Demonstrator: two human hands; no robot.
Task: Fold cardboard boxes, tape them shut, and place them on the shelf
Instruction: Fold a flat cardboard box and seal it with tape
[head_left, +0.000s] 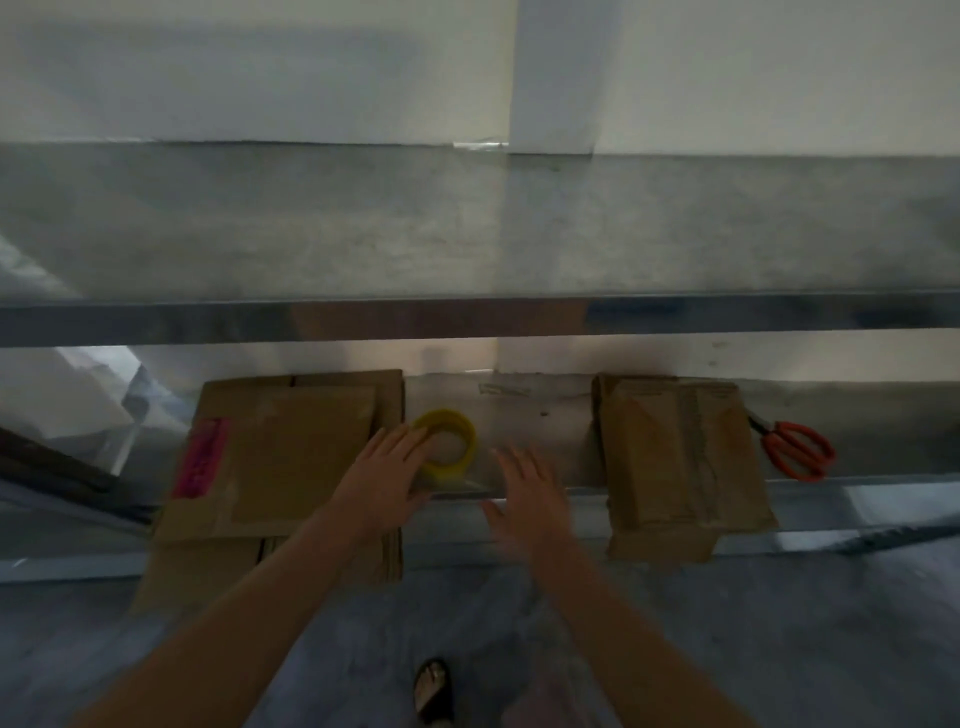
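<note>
A stack of flattened cardboard boxes (280, 462) with a pink label lies on the lower metal shelf (883, 493) at the left, overhanging its front edge. A yellow roll of tape (457, 431) sits on the shelf just right of the stack. My left hand (384, 478) is spread flat over the stack's right edge, its fingertips touching the roll. My right hand (524, 493) hovers open and blurred at the shelf's front edge, right of the roll. A smaller stack of flattened cardboard (680, 462) lies further right.
Orange-handled scissors (795, 447) lie on the shelf at the right of the smaller stack. An upper metal shelf (467, 228) spans the view above, against a white wall. Below are the grey floor and my sandalled foot (434, 691). White sheeting (62, 400) is at the left.
</note>
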